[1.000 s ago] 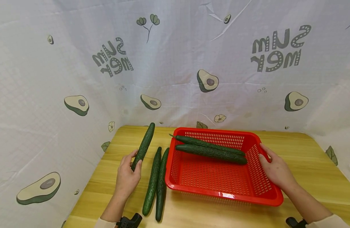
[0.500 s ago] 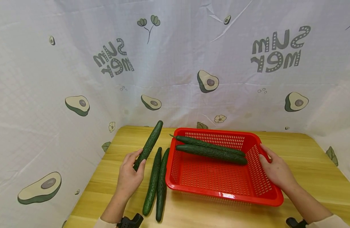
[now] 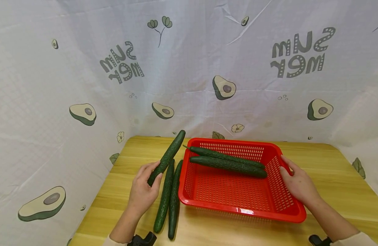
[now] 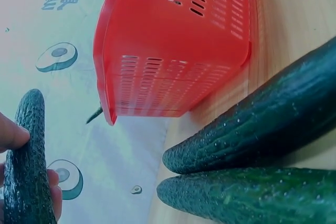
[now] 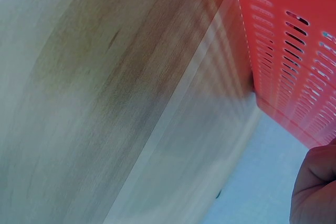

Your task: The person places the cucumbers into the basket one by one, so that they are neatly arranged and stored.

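A left hand (image 3: 144, 191) is clasping a cucumber (image 3: 170, 153), two more cucumbers (image 3: 174, 205) lying to that hand's right, while the right hand (image 3: 299, 182) is gripping a red basket (image 3: 226, 207) by its rim.

A white cloth (image 3: 189, 68) hung behind a yellowish wood-grain tabletop (image 3: 207, 232) at 6 o'clock. Grey mirrored lettering, "summer", was printed at 10 o'clock (image 3: 124, 65) and repeated at 2. A stemmed sprig (image 3: 159, 30) stood at 11 o'clock. Halved avocado prints included a large one (image 3: 42, 203) at 8 o'clock and another at 3.
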`<state>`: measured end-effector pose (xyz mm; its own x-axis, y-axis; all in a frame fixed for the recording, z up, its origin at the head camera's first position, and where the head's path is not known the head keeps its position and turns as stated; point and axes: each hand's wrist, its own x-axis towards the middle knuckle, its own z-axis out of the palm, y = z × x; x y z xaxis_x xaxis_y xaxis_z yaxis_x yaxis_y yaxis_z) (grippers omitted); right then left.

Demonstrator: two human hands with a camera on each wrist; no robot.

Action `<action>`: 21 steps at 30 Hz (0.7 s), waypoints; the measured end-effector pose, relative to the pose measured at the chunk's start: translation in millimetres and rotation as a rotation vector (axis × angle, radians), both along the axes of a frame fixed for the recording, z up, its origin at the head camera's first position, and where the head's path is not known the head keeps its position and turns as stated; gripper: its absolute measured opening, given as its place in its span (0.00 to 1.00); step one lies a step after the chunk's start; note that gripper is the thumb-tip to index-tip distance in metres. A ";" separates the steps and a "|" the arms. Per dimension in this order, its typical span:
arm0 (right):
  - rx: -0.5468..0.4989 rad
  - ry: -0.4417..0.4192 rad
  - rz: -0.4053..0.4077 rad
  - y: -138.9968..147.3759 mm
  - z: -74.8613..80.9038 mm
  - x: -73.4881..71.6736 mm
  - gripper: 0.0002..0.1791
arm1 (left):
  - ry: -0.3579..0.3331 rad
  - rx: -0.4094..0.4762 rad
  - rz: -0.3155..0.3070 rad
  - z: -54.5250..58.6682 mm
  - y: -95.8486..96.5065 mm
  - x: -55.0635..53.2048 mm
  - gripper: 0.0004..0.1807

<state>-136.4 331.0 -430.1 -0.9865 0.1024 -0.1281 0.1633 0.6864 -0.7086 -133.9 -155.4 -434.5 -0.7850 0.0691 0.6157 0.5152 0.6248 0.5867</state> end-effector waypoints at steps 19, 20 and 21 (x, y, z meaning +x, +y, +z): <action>0.007 -0.002 -0.002 -0.4 1.1 -0.2 0.38 | 0.078 -0.030 -0.164 7.7 14.6 1.5 0.25; 0.010 -0.005 -0.003 -0.3 1.2 -0.3 0.38 | 0.081 -0.037 -0.174 8.1 15.6 1.3 0.25; 0.013 -0.007 -0.004 -0.3 1.2 -0.5 0.38 | 0.083 -0.042 -0.185 8.5 16.5 1.2 0.25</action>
<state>-136.9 330.7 -428.9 -0.9852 0.1075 -0.1338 0.1707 0.6948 -0.6987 -132.8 -138.9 -426.0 -0.7033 0.2347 0.6710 0.6689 0.5378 0.5131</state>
